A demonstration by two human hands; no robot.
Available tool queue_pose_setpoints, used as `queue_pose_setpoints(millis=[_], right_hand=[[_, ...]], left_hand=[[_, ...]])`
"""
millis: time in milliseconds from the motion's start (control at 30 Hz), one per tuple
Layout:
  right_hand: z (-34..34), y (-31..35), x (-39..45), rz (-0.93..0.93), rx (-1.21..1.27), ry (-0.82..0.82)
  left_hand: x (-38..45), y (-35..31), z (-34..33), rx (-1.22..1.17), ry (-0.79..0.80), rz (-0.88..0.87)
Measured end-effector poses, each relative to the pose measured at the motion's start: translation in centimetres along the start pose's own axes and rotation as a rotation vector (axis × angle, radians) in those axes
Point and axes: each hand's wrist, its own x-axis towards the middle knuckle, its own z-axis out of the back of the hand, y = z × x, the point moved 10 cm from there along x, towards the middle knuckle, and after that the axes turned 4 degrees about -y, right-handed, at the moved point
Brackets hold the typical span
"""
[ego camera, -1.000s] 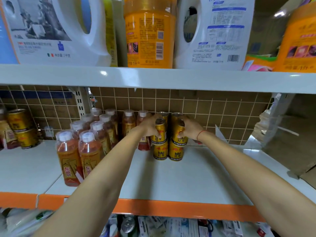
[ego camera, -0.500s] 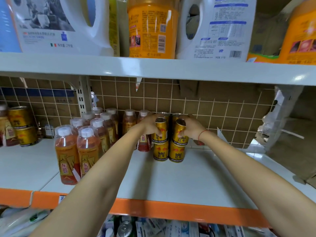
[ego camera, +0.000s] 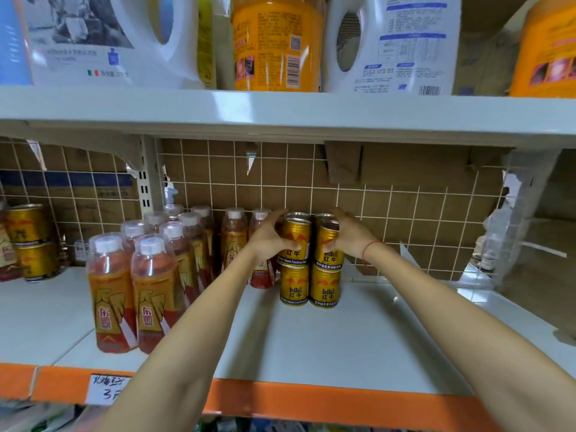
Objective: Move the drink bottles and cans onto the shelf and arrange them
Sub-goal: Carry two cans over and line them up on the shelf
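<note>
Gold Red Bull cans stand stacked two high near the back of the white shelf (ego camera: 358, 338). My left hand (ego camera: 268, 235) grips the upper left can (ego camera: 296, 244). My right hand (ego camera: 349, 233) grips the upper right can (ego camera: 328, 251). Each upper can sits on a lower can: the lower left can (ego camera: 294, 286) and the lower right can (ego camera: 324, 288). More can tops show behind them. Left of the cans stand several orange drink bottles (ego camera: 156, 291) with white caps, in rows toward the shelf front.
Two more gold cans (ego camera: 29, 241) are stacked at the far left. Large detergent jugs (ego camera: 389, 42) fill the shelf above. A wire grid (ego camera: 389, 198) backs the shelf. The shelf's front edge is orange (ego camera: 311, 400). Crumpled plastic (ego camera: 505, 232) hangs at the right.
The view has tilted up a little. Both hands stay on the upper cans and the stack holds its place.
</note>
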Motion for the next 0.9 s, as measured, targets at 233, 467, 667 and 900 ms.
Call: queue_pose_setpoints(millis=[233, 467, 667, 900], right_hand=[[-0.6, -0.5, 0.4, -0.015, 0.029, -0.002], [-0.8, -1.4, -0.2, -0.002, 0.186, -0.026], [-3.4, -4.8, -2.4, -0.115, 0.472, -0.083], [-5.6, -6.2, -3.4, -0.172, 0.544, -0.18]], left_hand=[[-0.2, 0.6, -0.1, -0.101, -0.046, -0.007], [-0.7, 0.9, -0.2, -0.22, -0.07, 0.002], [-1.9, 2.6, -1.0, -0.267, -0.126, 0.017], [-2.7, 4.8, -2.9, -0.212, -0.165, -0.03]])
